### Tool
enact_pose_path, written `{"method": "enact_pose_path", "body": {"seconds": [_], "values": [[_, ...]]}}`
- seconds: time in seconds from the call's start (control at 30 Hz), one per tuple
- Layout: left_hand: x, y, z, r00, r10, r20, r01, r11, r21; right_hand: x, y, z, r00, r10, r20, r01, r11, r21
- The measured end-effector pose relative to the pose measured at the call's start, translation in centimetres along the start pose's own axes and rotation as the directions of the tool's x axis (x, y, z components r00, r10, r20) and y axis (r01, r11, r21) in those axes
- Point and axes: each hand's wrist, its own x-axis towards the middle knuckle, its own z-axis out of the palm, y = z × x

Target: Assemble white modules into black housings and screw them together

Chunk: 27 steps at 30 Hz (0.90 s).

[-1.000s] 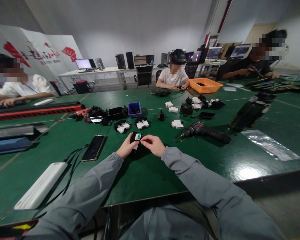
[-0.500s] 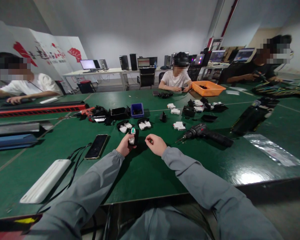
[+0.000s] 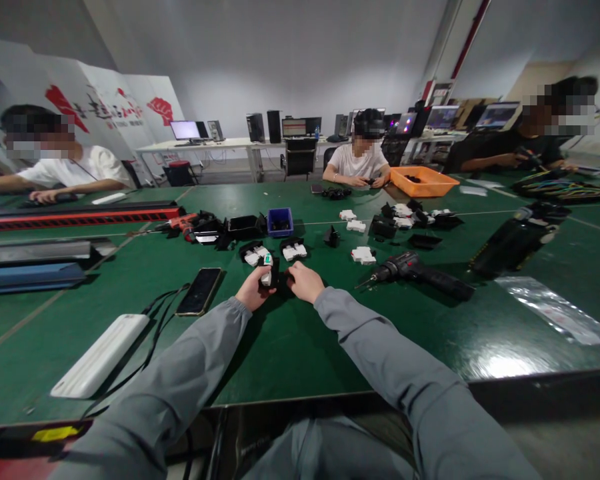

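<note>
My left hand [image 3: 253,289] grips a small black part with a white and green insert [image 3: 267,273], held upright just above the green table [image 3: 300,340]. My right hand [image 3: 305,281] is closed against the right side of the same part; its fingertips touch the black housing. Both sleeves are grey. Just beyond my hands lie two black trays with white blocks [image 3: 256,254] [image 3: 293,249].
A black phone [image 3: 200,291] and a white power bank [image 3: 100,364] with a cable lie to the left. A black drill [image 3: 415,270] lies to the right. Farther off are a blue bin [image 3: 280,221], an orange tray [image 3: 423,181], scattered black and white parts, and three seated people.
My right hand let go of the part and drew back, then came back against it. The left hand turned the part upright and moved it slightly forward.
</note>
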Motion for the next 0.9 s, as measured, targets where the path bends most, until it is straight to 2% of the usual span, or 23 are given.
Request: {"method": "enact_pose_path", "body": {"seconds": [0.17, 0.27, 0.5, 0.6, 0.7, 0.9], "values": [[0.1, -0.2, 0.0, 0.999, 0.043, -0.011, -0.042, 0.996, 0.074, -0.1, 0.4, 0.1, 1.000, -0.008, -0.006, 0.008, 1.000, 0.010], [0.2, -0.5, -0.2, 0.991, 0.128, -0.036, -0.121, 0.982, 0.146, -0.2, 0.6, 0.1, 1.000, -0.011, -0.028, 0.012, 0.999, 0.042], [-0.1, -0.5, -0.3, 0.911, 0.409, -0.061, -0.361, 0.859, 0.363, -1.5, 0.3, -0.6, 0.984, -0.020, -0.176, 0.054, 0.980, 0.191], [-0.2, -0.5, -0.2, 0.871, 0.491, -0.019, -0.426, 0.774, 0.468, -2.3, 0.0, -0.8, 0.964, -0.057, -0.259, 0.145, 0.931, 0.335], [-0.3, -0.6, -0.2, 0.841, 0.538, 0.052, -0.475, 0.689, 0.548, -2.7, -0.3, -0.7, 0.943, -0.092, -0.319, 0.246, 0.838, 0.487], [-0.6, -1.0, -0.4, 0.801, 0.545, 0.248, -0.552, 0.512, 0.658, -2.6, -0.7, -0.4, 0.955, -0.067, -0.287, 0.231, 0.777, 0.586]]}}
